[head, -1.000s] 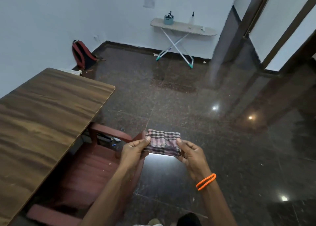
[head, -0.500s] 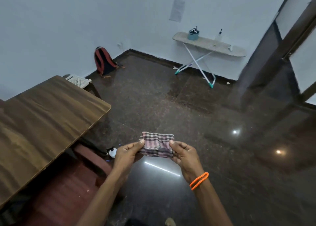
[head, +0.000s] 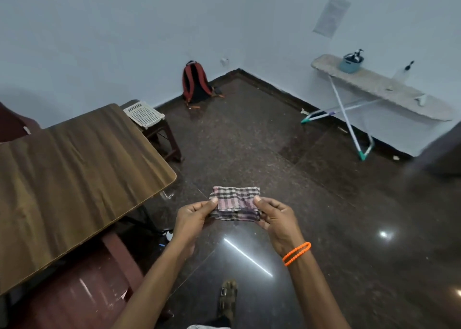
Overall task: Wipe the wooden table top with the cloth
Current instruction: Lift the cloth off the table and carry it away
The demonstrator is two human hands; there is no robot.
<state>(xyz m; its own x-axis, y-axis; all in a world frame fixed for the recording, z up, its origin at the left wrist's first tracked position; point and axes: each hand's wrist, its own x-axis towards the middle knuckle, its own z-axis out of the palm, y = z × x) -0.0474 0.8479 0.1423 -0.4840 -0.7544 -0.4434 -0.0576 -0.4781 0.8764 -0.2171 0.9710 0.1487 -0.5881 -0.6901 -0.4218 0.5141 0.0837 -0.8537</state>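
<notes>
Showing wooden desk left of fingers pinching folded cloth at both ends; backpack, ironing board beyond, over dark floor.

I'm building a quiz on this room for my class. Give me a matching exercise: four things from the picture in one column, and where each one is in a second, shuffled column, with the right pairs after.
Things:
1. checked pink-and-grey folded cloth
2. red-and-black backpack
3. white slotted plastic tray
4. small teal tub

Places:
A. on the ironing board
B. on the dark stool beyond the wooden table top
C. held between left hand and right hand
D. on the floor against the wall

Pairs: 1-C, 2-D, 3-B, 4-A
</notes>
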